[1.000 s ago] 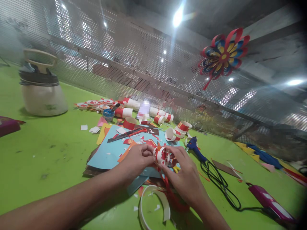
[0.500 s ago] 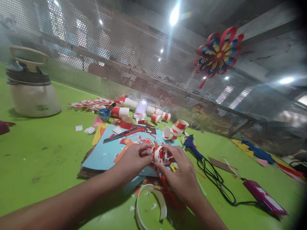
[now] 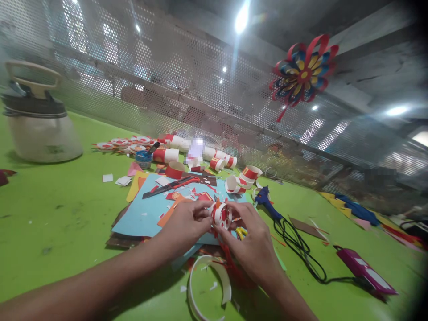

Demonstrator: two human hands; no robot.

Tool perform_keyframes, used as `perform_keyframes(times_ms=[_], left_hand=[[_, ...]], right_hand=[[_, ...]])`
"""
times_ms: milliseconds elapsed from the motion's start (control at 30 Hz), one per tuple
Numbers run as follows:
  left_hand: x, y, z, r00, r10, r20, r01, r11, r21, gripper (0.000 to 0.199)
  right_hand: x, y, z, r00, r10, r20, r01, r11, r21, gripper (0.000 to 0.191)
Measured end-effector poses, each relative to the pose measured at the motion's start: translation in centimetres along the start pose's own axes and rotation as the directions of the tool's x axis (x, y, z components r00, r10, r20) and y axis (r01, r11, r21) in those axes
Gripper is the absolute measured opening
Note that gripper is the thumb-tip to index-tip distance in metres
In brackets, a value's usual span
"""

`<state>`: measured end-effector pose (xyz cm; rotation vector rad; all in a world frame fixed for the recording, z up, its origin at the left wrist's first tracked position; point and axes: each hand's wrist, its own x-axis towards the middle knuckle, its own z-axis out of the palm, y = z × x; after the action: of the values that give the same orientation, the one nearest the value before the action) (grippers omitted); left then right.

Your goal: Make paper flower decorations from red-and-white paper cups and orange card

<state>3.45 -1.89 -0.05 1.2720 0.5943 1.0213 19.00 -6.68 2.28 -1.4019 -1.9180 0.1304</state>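
Observation:
Between my two hands I hold a small red-and-white paper ring [image 3: 220, 216] with red pieces inside and an orange tip on top. My left hand [image 3: 190, 219] pinches its left side with thumb and fingertips. My right hand [image 3: 250, 227] grips its right edge, the thumb below. Under the hands lie light blue sheets [image 3: 137, 218] strewn with red and white scraps. A utility knife [image 3: 170, 187] rests on them. Yellow scissor handles [image 3: 241, 232] show partly behind my right hand. A curled white paper strip [image 3: 192, 290] lies nearest me.
A blue glue gun [image 3: 265, 203] lies to the right, its black cable running to a purple power strip [image 3: 364, 269]. Cut paper cups [image 3: 236, 183], a blue paint jar [image 3: 143, 159] and round red-and-white pieces [image 3: 120, 142] sit further back. A large jug [image 3: 42, 129] stands at left.
The camera view has shifted slightly. Both hands keep their hold on the paper ring, almost unmoved.

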Motion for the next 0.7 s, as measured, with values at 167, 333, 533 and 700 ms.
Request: perform_keyframes(times_ms=[167,333,533,700], left_hand=[[-0.23,-0.22,0.05,1.000,-0.008,-0.029,0.009,0.999,0.037,0.027],[-0.34,-0.17,0.18,0.999,0.021,-0.046,-0.016,0.994,0.109,0.026],[-0.46,-0.03,0.28,0.996,0.058,-0.067,-0.044,0.982,0.185,0.029],[-0.49,-0.42,0.09,0.997,0.046,-0.067,-0.029,0.972,0.233,0.032]], right_hand=[[-0.08,-0.37,0.08,1.000,0.007,-0.009,-0.007,1.000,-0.020,0.032],[-0.23,-0.45,0.02,1.000,0.012,0.005,-0.012,1.000,-0.026,0.032],[-0.29,-0.31,0.13,1.000,0.027,0.002,-0.027,1.000,0.005,0.031],[-0.29,-0.06,0.11,0.999,0.049,-0.003,-0.049,0.998,0.029,0.035]])
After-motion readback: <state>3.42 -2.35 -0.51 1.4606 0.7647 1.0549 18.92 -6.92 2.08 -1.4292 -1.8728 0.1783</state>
